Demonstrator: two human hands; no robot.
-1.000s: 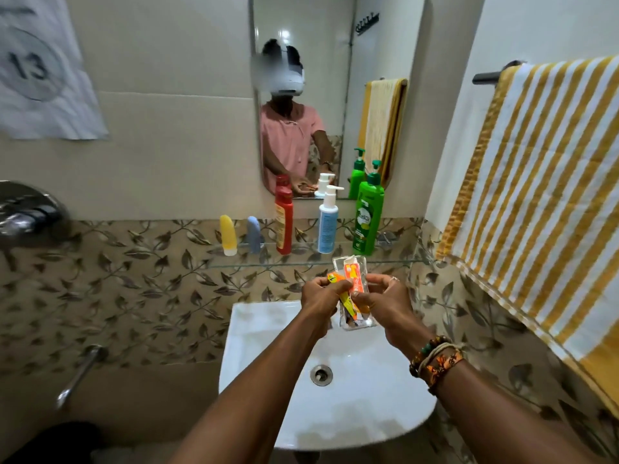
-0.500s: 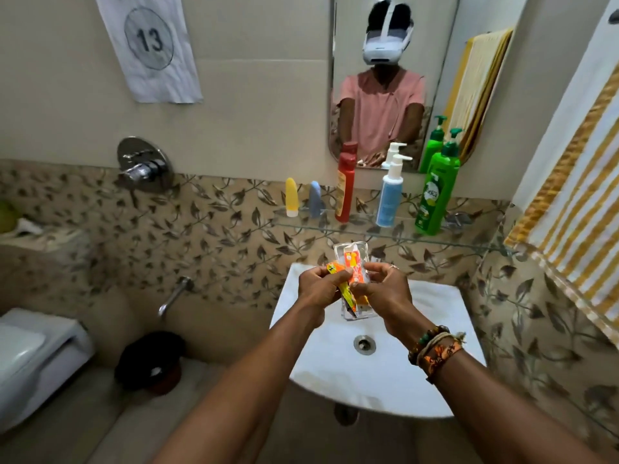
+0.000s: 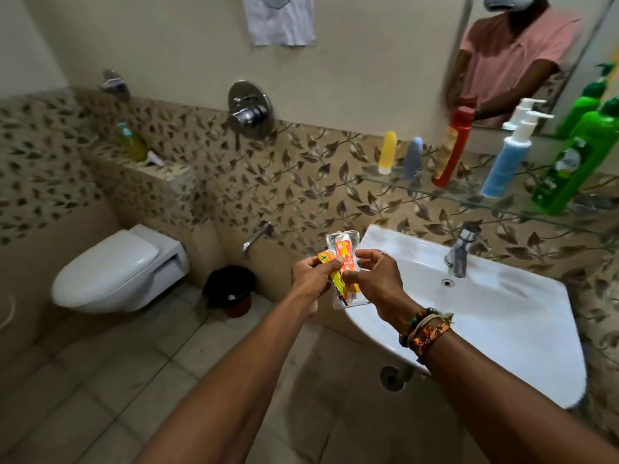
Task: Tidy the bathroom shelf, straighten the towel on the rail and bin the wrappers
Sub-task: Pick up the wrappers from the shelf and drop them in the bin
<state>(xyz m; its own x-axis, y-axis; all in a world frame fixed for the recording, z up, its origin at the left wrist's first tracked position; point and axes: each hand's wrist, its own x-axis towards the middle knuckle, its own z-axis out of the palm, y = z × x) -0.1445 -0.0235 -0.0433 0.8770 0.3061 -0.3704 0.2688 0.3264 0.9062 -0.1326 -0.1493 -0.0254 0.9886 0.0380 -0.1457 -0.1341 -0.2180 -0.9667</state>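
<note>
Both my left hand and right hand grip wrappers; the black bin has now swung into view, making binning next.

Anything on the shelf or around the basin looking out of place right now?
Nothing stands out on the glass shelf: all five bottles stand upright in a row. Both hands hold the wrappers, not yet binned. The black bin sits on the floor beside the toilet.

head cam | looks forward-down, tilted | near hands
</note>
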